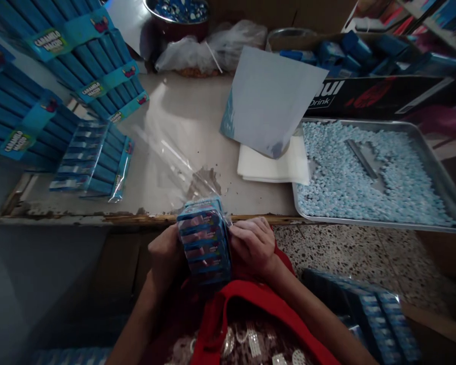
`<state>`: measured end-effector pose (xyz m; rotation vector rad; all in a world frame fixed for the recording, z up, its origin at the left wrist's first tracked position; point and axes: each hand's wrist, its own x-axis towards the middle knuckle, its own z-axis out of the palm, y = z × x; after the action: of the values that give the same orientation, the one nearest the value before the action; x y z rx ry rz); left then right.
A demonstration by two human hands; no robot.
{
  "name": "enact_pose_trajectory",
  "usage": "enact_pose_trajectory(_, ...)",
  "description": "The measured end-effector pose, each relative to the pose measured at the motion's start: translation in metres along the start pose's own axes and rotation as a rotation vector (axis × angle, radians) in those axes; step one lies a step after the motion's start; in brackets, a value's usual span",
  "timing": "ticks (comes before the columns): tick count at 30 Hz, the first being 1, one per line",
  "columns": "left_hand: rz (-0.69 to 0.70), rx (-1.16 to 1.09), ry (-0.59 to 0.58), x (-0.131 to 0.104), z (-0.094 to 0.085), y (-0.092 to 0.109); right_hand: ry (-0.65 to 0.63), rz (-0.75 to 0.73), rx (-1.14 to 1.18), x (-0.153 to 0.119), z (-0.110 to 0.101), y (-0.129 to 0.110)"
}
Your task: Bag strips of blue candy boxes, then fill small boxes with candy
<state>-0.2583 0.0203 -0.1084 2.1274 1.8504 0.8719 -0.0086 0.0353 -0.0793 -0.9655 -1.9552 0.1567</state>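
A bundle of small blue candy boxes [205, 246] stands at the table's front edge, against my body. Clear plastic film [201, 177] covers it, with a loose end rising above the bundle over the table. My left hand [165, 253] is closed against the bundle's left side; its fingertips are partly hidden. On the right side, my right hand [254, 243] pinches the film near the bundle's upper corner. A similar wrapped bundle [93, 159] lies on the table to the left.
Stacked blue candy packs [99, 66] rise at the far left. On the right, a metal tray [365, 223] holds many small light-blue pieces and a metal bar [361, 158]. A grey-white sheet [275, 96] overlaps white cloths [268, 170]. Behind are a plastic bag [197, 56], a bowl [178, 28] and a black carton [383, 96].
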Motion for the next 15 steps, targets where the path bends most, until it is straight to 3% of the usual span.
enact_pose_trajectory(4, 0.221, 0.026, 0.089, 0.003, 0.009, -0.012, 0.103, 0.135, -0.094, -0.002, 0.024, 0.01)
enact_pose_trajectory(6, 0.264, 0.043, 0.117, 0.005, 0.009, -0.013, 0.112, 0.209, -0.124, 0.001, 0.034, 0.014)
enact_pose_trajectory(11, 0.303, 0.165, 0.069, 0.011, -0.002, -0.006, -0.004, 0.346, -0.209, -0.005, 0.035, 0.017)
enact_pose_trajectory(15, 0.277, 0.228, 0.092, 0.004, -0.016, -0.003, -0.118, 0.356, -0.314, -0.003, 0.035, 0.017)
